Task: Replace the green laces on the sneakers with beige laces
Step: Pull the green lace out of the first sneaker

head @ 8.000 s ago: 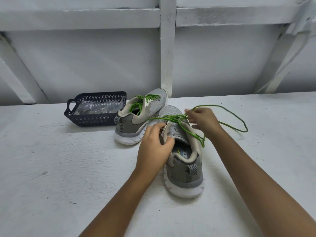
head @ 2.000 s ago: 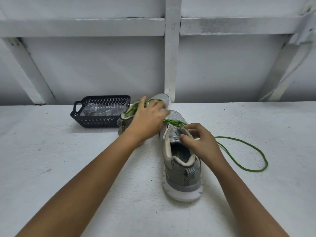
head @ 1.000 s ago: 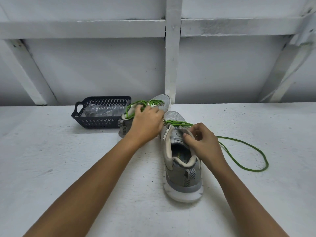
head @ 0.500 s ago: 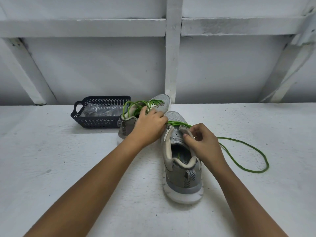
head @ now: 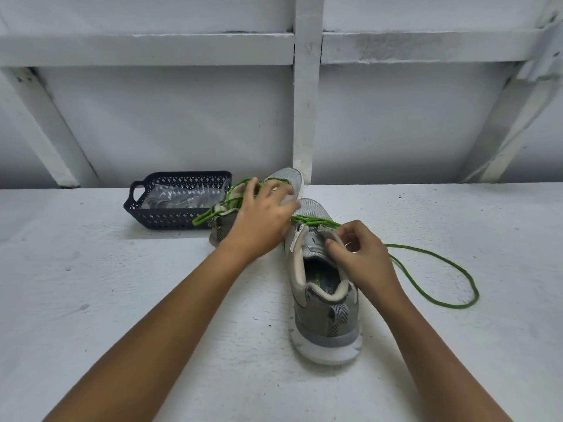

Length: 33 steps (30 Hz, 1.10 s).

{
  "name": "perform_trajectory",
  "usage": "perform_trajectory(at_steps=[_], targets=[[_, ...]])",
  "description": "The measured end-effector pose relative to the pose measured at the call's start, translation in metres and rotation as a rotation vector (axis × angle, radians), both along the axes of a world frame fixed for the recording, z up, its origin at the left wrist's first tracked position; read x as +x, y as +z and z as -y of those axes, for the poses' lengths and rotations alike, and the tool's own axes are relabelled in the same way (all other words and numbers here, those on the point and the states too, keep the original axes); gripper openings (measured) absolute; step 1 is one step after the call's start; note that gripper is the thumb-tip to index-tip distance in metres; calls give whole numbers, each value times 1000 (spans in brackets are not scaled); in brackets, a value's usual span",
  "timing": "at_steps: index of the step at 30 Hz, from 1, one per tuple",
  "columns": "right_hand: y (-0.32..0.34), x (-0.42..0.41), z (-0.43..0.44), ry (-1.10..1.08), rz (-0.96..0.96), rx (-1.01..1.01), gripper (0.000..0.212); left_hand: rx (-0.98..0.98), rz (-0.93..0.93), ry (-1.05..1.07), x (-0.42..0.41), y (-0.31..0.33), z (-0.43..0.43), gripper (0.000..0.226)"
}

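Two grey sneakers stand on the white table. The near sneaker (head: 324, 303) points away from me, its heel toward me. Its green lace (head: 441, 271) crosses the front eyelets and trails in a long loop on the table to the right. My right hand (head: 362, 257) pinches the top edge of the near sneaker's upper beside the tongue. My left hand (head: 263, 216) lies over the far sneaker (head: 288, 179) with its fingers stretched out across the laces. A loop of the far sneaker's green lace (head: 210, 214) hangs off its left side.
A dark blue plastic basket (head: 170, 219) stands at the back left, touching the far sneaker, with a clear plastic bag (head: 182, 196) inside. A white wall with a vertical post (head: 306, 117) rises right behind the shoes. Bare table lies to the left, right and front.
My left hand has stretched its fingers out and slid forward over the far sneaker; that shoe's lace loop has dropped to its left side. My right hand and the near sneaker have barely moved.
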State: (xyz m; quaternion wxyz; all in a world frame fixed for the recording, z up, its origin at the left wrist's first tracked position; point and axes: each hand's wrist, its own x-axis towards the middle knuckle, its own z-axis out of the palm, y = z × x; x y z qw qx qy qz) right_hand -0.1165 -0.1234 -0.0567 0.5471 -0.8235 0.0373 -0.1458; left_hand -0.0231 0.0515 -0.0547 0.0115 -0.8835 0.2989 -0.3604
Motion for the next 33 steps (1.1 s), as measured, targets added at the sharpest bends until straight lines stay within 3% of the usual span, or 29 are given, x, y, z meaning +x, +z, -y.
perform_trajectory(at_steps=[6, 9, 13, 17, 21, 24, 27, 29, 33], targets=[[0, -1, 0, 2, -7, 1, 14, 76, -94, 5, 0, -7, 2, 16], [-1, -1, 1, 10, -9, 4, 14, -61, -42, 89, 2, -3, -5, 5], [-2, 0, 1, 7, -7, -4, 14, -189, -86, 245, 5, 6, -17, 12], [-1, 0, 1, 8, -10, 3, 14, -63, -80, 86, 2, -1, -6, 27], [-1, -1, 1, 7, -16, 1, 12, 43, -176, 15, 1, -9, 3, 13], [-2, 0, 2, 5, -17, 1, 12, -24, -184, 6, 3, -9, 1, 5], [-3, 0, 2, 8, -15, -2, 12, -256, -212, 14, 2, 4, -6, 24], [-3, 1, 2, 7, -13, -6, 12, -343, -222, 18, -2, 15, -13, 23], [-3, 2, 2, 11, -18, -42, 11, -233, -233, -65, -21, 19, -23, 26]])
